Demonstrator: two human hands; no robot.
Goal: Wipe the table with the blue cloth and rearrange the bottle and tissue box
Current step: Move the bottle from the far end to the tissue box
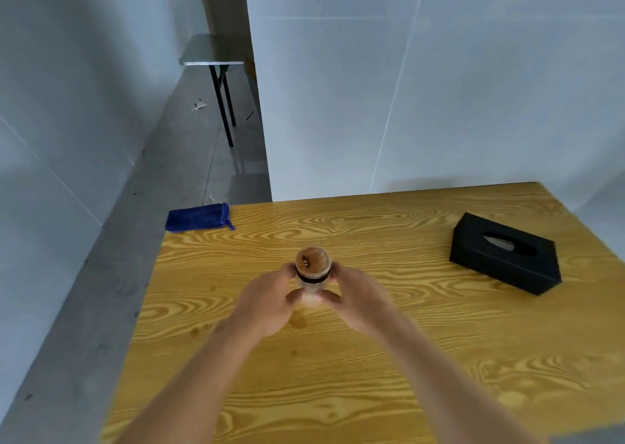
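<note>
A yellow wood-grain table (pixel 389 369) is set against pale grey tiled walls, with a grey concrete floor running along its left side. Nearest the camera, two bare forearms are stretched out over the table's middle. The bottle (pixel 311 276) is held upright between them, roughly at the centre of the top, a bit toward the far edge. The left hand (pixel 269 303) is wrapped around its left side and the right hand (pixel 356 300) around its right, fingers curled closed on the frosted body, thumbs nearly meeting at the front. A wooden-looking cap with a dark band under it is seen on the bottle. Whether the base is actually touching the table can't be told, since it's hidden by the hands and blurred.

Further out, the black tissue box (pixel 505 254) is parked near the right edge, angled, well apart from the bottle. The blue cloth (pixel 198 217) is left folded right on the far left corner, partly hanging over the edge. Way back, a small grey side table (pixel 211 51) on black legs is seen by the wall.
</note>
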